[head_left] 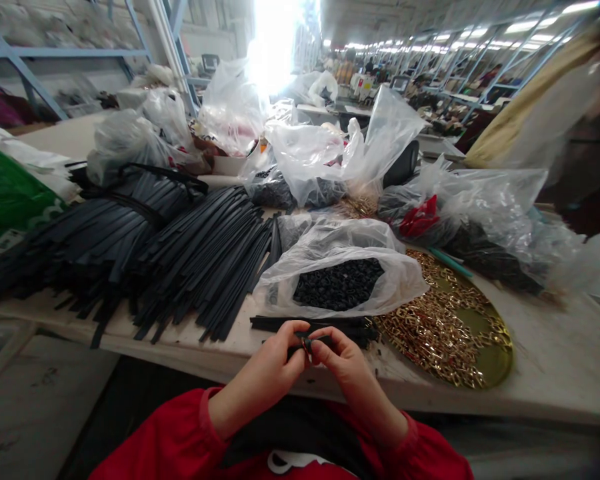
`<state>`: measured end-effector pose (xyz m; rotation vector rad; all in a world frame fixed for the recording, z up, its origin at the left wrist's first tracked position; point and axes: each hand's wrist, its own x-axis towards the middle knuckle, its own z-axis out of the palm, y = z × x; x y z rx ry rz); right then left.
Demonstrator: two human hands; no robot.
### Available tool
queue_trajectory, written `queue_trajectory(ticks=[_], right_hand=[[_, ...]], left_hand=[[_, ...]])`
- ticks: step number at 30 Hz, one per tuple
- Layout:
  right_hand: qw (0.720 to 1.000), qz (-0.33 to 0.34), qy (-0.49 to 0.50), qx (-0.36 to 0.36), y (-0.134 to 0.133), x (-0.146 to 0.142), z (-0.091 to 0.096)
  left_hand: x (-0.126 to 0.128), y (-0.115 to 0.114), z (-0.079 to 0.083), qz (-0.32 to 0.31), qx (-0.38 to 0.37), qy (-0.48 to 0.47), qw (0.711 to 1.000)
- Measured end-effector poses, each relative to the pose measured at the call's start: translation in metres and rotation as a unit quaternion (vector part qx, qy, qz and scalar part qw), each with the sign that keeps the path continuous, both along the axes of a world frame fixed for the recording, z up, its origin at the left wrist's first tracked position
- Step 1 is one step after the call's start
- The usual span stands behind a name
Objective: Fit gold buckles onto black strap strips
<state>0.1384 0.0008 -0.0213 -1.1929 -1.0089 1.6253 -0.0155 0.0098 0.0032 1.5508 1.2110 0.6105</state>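
My left hand [286,348] and my right hand [339,355] meet at the table's front edge, fingers pinched. Between them they grip a black strap [300,339], with a small shiny bit showing at the fingertips that is too small to make out. Just behind my hands lies a row of black straps [267,324]. Beyond it, an open clear plastic bag [280,277] holds many small black loops [339,283]. To the right, small gold buckles [430,333] are spread over a round gold tray [505,363].
Long black strips [205,247] are heaped at the left, with a tied bundle [105,227] beside them. Clear plastic bags [305,147] crowd the back of the table. A teal stick [451,262] lies by the tray's far rim. A green bag [10,187] stands far left.
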Motion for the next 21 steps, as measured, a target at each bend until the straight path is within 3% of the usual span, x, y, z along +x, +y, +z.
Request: queue_trajectory(ticks=[4,8,14,21], right_hand=[[1.000,0.000,0.021,0.008,-0.008,0.005,0.001],[0.998,0.029,0.038,-0.034,-0.014,0.005,0.003],[0.984,0.074,0.138,-0.086,-0.021,-0.001,0.002],[0.984,0.068,0.154,-0.057,-0.025,-0.002,0.000]], left_hand=[[-0.003,0.000,-0.001,-0.002,0.000,0.036,0.999],[-0.004,-0.006,0.004,0.000,0.009,0.046,0.999],[-0.005,-0.013,0.009,-0.008,0.020,0.095,0.995],[-0.006,-0.017,0.012,-0.006,-0.008,0.060,0.998]])
